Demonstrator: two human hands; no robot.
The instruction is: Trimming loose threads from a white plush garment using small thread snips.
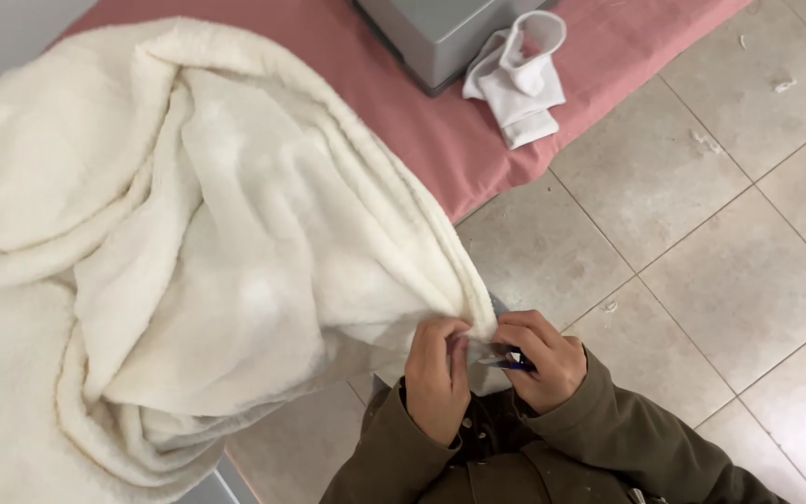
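While the blanket (188, 252) lies in a big heap over the pink bed (459, 140), one corner of it hangs down off the bed edge to my hands, and there its hem runs up and to the left, away from the fingers. My left hand (436, 378) is closed in a pinch on this corner, thumb against the fingers. My right hand (541, 359) is just beside it, also curled closed, and holds a small thing (506, 357) with a dark blue part; I think it may be a clip or a tag, but the view is too poor to tell. Both hands are equally near the corner. Further off, a white sock (518, 79) lies on the bed beside a grey box (440, 33), and grey tiles (720, 233) cover the floor.
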